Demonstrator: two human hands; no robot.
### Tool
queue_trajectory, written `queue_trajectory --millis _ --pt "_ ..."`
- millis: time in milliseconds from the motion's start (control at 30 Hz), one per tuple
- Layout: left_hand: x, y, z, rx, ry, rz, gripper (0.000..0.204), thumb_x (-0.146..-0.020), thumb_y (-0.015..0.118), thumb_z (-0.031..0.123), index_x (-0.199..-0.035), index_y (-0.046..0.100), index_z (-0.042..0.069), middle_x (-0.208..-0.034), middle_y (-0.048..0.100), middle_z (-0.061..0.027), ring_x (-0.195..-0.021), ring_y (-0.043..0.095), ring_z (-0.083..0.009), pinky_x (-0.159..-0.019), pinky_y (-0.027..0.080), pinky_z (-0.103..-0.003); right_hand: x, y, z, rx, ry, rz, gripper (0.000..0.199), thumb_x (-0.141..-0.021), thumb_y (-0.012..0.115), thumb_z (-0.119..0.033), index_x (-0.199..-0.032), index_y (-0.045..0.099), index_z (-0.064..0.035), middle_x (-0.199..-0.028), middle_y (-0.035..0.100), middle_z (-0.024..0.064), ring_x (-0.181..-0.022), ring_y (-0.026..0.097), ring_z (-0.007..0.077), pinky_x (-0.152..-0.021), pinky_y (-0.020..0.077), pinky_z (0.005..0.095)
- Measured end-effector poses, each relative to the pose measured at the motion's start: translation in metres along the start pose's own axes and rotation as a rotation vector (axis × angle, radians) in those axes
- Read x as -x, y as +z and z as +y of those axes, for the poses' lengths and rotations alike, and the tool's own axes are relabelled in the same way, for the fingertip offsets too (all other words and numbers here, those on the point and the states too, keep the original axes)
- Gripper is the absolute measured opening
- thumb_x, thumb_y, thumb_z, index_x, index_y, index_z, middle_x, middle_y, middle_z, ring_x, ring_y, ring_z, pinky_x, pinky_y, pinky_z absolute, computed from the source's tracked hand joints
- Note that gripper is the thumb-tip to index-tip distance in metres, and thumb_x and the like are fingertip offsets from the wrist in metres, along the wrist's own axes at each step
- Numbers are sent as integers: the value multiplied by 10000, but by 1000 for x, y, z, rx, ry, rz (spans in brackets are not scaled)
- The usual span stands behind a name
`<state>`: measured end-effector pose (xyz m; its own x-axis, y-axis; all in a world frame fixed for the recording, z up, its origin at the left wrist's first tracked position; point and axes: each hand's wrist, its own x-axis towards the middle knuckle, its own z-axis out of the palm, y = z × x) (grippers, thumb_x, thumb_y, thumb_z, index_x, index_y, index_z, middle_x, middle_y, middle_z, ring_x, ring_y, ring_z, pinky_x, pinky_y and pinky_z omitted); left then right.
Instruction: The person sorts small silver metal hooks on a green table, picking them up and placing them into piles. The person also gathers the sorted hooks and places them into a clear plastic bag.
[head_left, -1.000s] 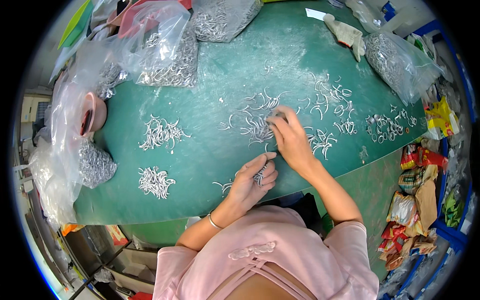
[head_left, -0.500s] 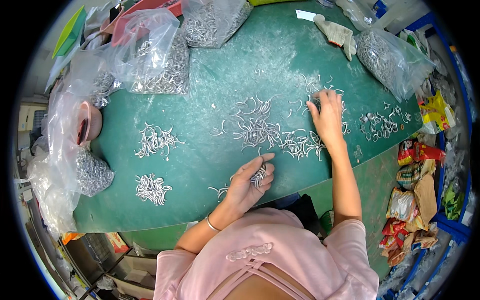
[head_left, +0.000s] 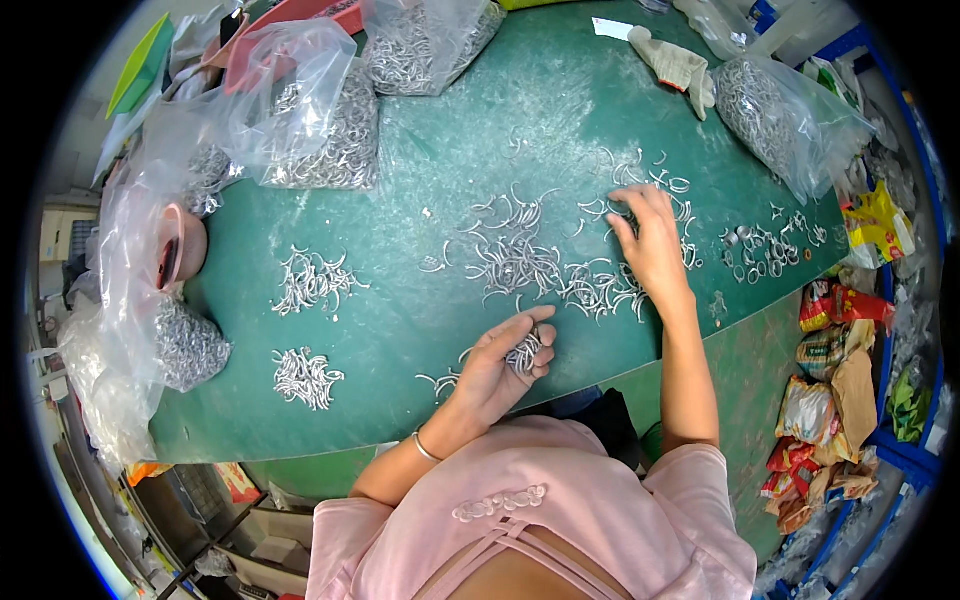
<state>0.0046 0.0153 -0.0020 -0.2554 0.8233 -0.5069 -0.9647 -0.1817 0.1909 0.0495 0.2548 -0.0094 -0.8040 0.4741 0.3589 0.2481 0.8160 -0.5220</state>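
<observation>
Silver-grey metal, dull and curved: small hook-like pieces (head_left: 515, 262) lie heaped at the centre of the frame on the green table (head_left: 450, 150).

Left hand (head_left: 488, 365), lower centre: palm up, fingers curled round a bunch (head_left: 523, 352) of the same pieces, thumb along the upper side. Right hand (head_left: 652, 235), right of centre: fingers bent downward, thumb well apart from the index finger, over a looser scatter (head_left: 685, 212). Whether any fingertip touches a piece cannot be told.

Also noted: two smaller piles at left of the frame, one (head_left: 315, 280) above the other (head_left: 307, 380); ring-shaped parts (head_left: 765, 252) toward the right edge of the table; clear bag (head_left: 325, 130) of metal pieces, upper left; pale glove (head_left: 672, 68), upper right.

Handling (judgement): each piece probably light, stiff, not fragile; a smooth surface may slip a little, and the curves likely hook neighbours. Best hold: thumb and index across the mid-arc, lifting singly. A full palm should weigh more; curled fingers ought to keep ends from dropping out.
</observation>
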Motion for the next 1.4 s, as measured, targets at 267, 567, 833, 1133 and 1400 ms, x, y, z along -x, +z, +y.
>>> queue_trajectory --millis 267,567,833,1133,1400 --pt "0 -6 1 12 6 -25 334 -953 517 172 -1218 506 -31 -892 580 -80 -711 524 -146 -603 451 -253 9 -10 -7 -42 12 -219 111 -766 661 -60 -849 600 -20 -869 592 110 -907 536 304 -834 404 403" --pt "-2 -1 -2 -34 -7 -1 322 -953 509 177 -1209 501 -19 -885 544 -67 -715 508 -147 -610 453 -263 48 -19 -9 237 128 -208 590 -813 676 -280 -1306 460 -37 -1386 369 211 -1314 299 387 -1057 264 510" --pt "-2 -3 -4 -42 3 -5 303 -952 506 172 -1191 519 -14 -887 558 -71 -720 517 -152 -617 459 -270 45 -8 -48 -436 67 -287 374 -840 634 -101 -1202 560 -50 -1302 508 132 -1200 485 305 -965 411 361" --pt "-1 -1 -3 -38 3 7 289 -944 519 164 -1174 524 -10 -882 544 -71 -713 506 -149 -617 461 -267 3 -22 47 98 191 71 145 -779 668 -76 -907 615 -33 -916 575 132 -889 523 319 -781 430 406" --pt "-4 3 -5 -47 2 27 301 -944 523 170 -1176 518 -21 -895 549 -82 -735 523 -160 -643 482 -278 -1 -33 23 53 59 -125 125 -788 651 -67 -843 553 -12 -856 537 138 -844 516 319 -763 421 395"
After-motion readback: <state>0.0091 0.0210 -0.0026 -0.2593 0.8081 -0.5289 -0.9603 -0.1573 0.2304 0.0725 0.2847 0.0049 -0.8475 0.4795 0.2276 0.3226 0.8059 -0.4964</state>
